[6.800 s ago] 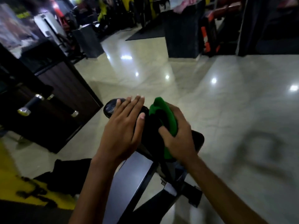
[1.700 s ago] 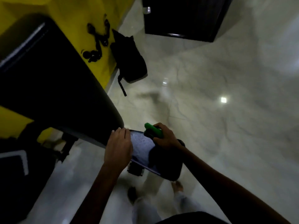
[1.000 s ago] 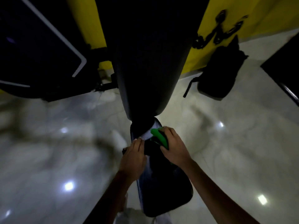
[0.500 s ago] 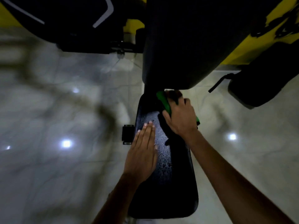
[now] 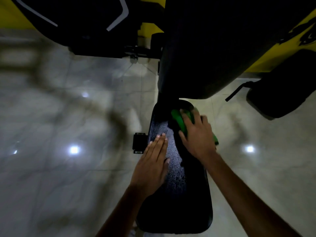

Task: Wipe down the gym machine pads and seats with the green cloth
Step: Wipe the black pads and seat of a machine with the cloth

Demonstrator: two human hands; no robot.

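Note:
A black padded seat runs from the bottom centre up toward a large black back pad. Droplets speckle the seat's left half. My right hand presses the green cloth onto the far end of the seat, just below the back pad; most of the cloth is under the palm, with green showing at the fingers and at the right edge. My left hand lies flat with straight fingers on the seat's left edge.
A black bag with a strap lies on the glossy marble floor at the right, against a yellow wall. A black machine housing with white stripes stands at the top left. A small black bracket juts from the seat's left side.
The view swung from a roller pad to this seat. Over the last half second my right hand shifted the cloth slightly to the right on the far end; my left hand stays flat.

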